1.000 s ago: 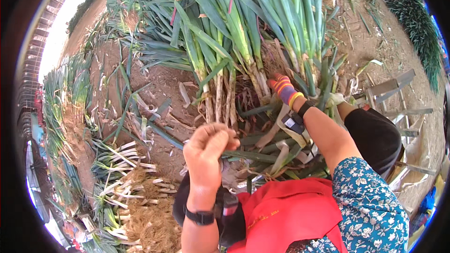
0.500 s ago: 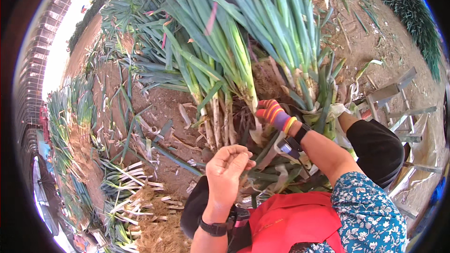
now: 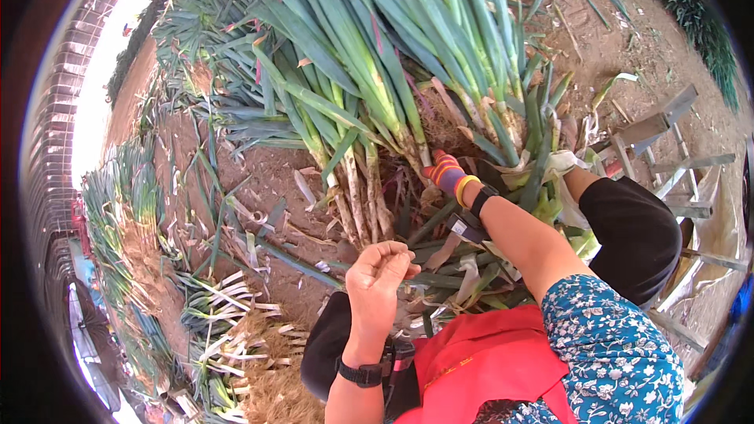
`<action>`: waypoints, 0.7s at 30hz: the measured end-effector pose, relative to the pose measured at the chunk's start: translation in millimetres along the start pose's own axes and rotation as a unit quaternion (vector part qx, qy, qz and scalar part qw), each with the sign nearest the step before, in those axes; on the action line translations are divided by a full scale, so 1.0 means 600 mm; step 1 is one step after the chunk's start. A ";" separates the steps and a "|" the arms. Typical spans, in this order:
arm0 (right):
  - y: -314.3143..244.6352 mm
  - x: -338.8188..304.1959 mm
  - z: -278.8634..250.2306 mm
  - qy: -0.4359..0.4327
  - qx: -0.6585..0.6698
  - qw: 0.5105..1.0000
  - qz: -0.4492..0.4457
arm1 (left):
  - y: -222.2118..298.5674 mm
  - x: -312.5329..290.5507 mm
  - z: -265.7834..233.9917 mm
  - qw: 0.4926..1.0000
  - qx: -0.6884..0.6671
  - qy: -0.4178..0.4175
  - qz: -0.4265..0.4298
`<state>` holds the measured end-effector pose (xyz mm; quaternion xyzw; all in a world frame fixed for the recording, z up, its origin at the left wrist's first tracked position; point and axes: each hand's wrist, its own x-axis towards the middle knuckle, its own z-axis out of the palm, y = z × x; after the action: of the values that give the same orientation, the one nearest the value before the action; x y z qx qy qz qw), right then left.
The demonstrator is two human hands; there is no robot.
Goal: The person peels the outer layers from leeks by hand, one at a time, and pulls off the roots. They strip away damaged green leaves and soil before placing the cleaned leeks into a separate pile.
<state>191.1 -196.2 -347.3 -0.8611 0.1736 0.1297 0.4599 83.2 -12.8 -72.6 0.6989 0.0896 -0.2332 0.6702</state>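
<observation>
My right hand [image 3: 452, 176], in a striped orange and purple glove, reaches forward to the lower ends of a big heap of long green onions [image 3: 357, 55]. Its fingers are curled at the base of one green onion stalk [image 3: 422, 153], partly hidden behind the glove. Closer to me, my left hand [image 3: 378, 279] is bare and raised, fingers curled in and thumb pressed against them. Nothing shows in it. Just beyond it, several whitish, soil-streaked stems [image 3: 360, 200] point down toward the ground.
Cut leaves and peelings [image 3: 463, 267] lie between my dark-trousered knees. Onions with brown roots [image 3: 271, 353] are piled at lower left, and another bundle [image 3: 129, 220] stands farther left. A metal frame [image 3: 667, 165] is at right, beside my right knee [image 3: 628, 228].
My right hand has moved slightly left and farther away along the onion bases. The pale stalk end seen below it earlier no longer shows. My left hand stays curled in nearly the same place.
</observation>
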 end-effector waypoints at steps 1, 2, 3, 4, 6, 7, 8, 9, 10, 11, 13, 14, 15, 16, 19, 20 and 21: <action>-0.011 0.004 0.000 -0.018 -0.028 0.998 0.049 | -0.002 0.001 -0.005 1.000 0.004 0.001 -0.002; -0.019 0.007 0.001 -0.037 -0.057 0.993 0.097 | -0.001 0.004 -0.008 1.000 0.004 0.005 -0.003; -0.023 0.006 -0.002 -0.040 -0.024 0.992 0.121 | 0.001 0.006 -0.010 1.000 0.001 0.007 -0.008; -0.024 0.005 0.000 -0.040 -0.026 0.992 0.119 | 0.005 0.007 -0.012 1.000 -0.002 0.008 -0.011; -0.007 -0.017 0.001 0.001 -0.014 0.997 -0.073 | 0.016 0.011 -0.007 1.000 -0.003 0.004 -0.010; 0.008 -0.041 -0.004 0.051 -0.011 0.973 -0.224 | 0.021 0.013 -0.003 1.000 -0.005 -0.003 0.003; -0.065 -0.101 -0.027 -0.046 0.330 0.942 -0.040 | 0.019 0.010 -0.013 1.000 -0.005 0.006 0.014; -0.098 -0.152 -0.069 -0.091 0.450 0.888 0.015 | 0.020 0.007 -0.012 1.000 -0.005 0.006 0.028; -0.111 -0.181 -0.105 -0.126 0.560 0.816 0.067 | 0.023 0.010 -0.004 0.999 -0.006 -0.007 0.037; -0.102 -0.185 -0.126 -0.109 0.561 0.819 0.059 | 0.024 0.013 0.005 0.999 0.000 -0.002 0.051; -0.084 -0.180 -0.158 -0.096 0.500 0.861 0.015 | 0.014 0.023 0.019 0.997 -0.008 0.004 0.083; -0.089 -0.175 -0.167 -0.007 0.438 0.898 -0.041 | 0.010 0.030 0.028 0.995 -0.012 0.004 0.095; -0.127 -0.195 -0.192 0.014 0.392 0.915 -0.096 | 0.005 0.032 0.032 0.993 -0.020 0.011 0.114; -0.184 -0.234 -0.228 0.000 0.425 0.897 -0.119 | 0.004 0.028 0.038 0.991 -0.029 0.018 0.131; -0.179 -0.258 -0.259 0.164 0.077 0.946 -0.268 | 0.005 0.013 0.049 0.985 -0.074 0.001 0.154; -0.172 -0.280 -0.243 0.182 0.036 0.952 -0.244 | 0.005 0.006 0.052 0.980 -0.116 -0.006 0.164; -0.158 -0.306 -0.232 0.162 0.008 0.955 -0.249 | 0.008 -0.002 0.066 0.977 -0.115 -0.027 0.175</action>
<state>73.3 -230.7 -130.8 -0.8828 0.0270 -0.1310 0.4503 76.0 -51.4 -67.7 0.6150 -0.0261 -0.1195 0.7789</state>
